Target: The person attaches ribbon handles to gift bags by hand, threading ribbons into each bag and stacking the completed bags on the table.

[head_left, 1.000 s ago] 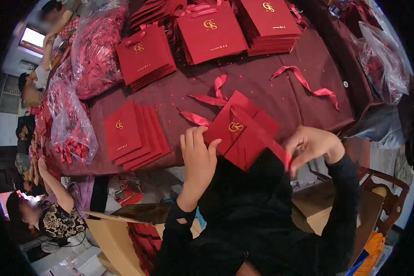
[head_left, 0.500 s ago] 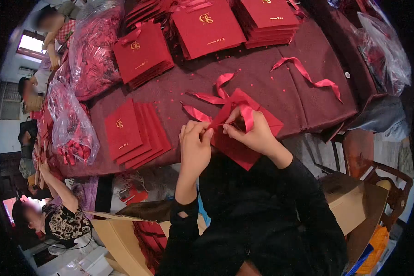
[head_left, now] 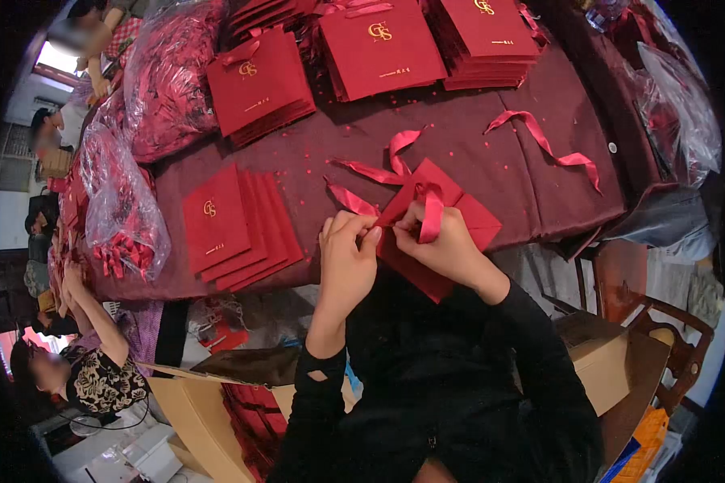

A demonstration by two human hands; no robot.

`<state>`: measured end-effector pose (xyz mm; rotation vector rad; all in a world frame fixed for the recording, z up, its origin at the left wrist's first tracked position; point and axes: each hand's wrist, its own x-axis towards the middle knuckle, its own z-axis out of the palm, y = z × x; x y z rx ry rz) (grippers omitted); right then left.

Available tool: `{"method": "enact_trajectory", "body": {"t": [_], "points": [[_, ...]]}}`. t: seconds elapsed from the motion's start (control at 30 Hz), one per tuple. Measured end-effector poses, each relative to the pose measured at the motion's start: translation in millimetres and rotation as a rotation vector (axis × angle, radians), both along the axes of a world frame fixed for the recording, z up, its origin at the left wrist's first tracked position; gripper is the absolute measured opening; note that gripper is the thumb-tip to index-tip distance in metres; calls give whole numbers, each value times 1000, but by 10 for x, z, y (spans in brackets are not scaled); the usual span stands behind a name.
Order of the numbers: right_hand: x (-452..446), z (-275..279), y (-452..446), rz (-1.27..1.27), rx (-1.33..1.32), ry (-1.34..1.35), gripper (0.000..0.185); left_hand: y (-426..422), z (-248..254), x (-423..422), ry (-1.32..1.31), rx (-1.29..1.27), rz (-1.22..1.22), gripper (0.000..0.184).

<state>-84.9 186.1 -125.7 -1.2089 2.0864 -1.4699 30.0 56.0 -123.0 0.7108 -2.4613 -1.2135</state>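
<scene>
A red paper gift bag (head_left: 474, 216) lies turned at an angle at the table's front edge, with a pinkish-red ribbon (head_left: 432, 211) looped over it. My right hand (head_left: 447, 251) is closed over the bag, thumb and fingertips pinching the ribbon near the bag's left edge. Facing it, my left hand (head_left: 348, 256) is closed too, thumb against forefinger at that same edge. What exactly its fingertips hold is too small to make out. Ribbon tails (head_left: 353, 200) stretch out on the table beyond the left fingers.
Several finished-looking red bags (head_left: 216, 221) lie fanned at left. Taller bag stacks (head_left: 383, 52) stand at the back. Plastic sacks (head_left: 173, 88) fill the far left. A loose ribbon (head_left: 548, 149) lies right. Below are cardboard boxes (head_left: 189, 427); another person (head_left: 105, 378) works at left.
The right fingertips have shifted slightly and curled in closer to the bag's edge, with the ribbon loop moving along. Left hand keeps its pinch. The whole view has shifted a little.
</scene>
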Motion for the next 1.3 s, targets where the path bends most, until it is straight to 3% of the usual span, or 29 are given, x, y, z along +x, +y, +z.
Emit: {"method": "enact_trajectory", "body": {"t": [0.53,0.6,0.7,0.77,0.83,1.0,1.13,1.2,1.23,1.3], "points": [[-22,86,-139,6,92,-123,14,47,56,32,22,71,0,14],[16,38,-152,0,55,24,15,35,51,27,49,44,-3,14],[23,60,-75,97,62,-44,14,-55,64,66,87,-62,-74,15],[-15,77,-21,165,84,-48,13,-229,75,97,75,153,-279,16],[-57,89,10,225,101,-47,13,-326,88,86,101,202,-382,18],[-123,34,44,314,60,-53,13,-322,107,0,50,-76,-475,16],[-162,90,55,332,31,-81,18,-233,136,-40,108,-153,-477,14],[-163,184,76,191,22,-143,32,-197,101,12,119,-272,-427,12],[-173,153,97,109,-43,-23,34,-204,83,44,116,-270,-430,12],[-199,104,193,116,0,-76,33,-305,52,126,140,-300,-243,13]]}}
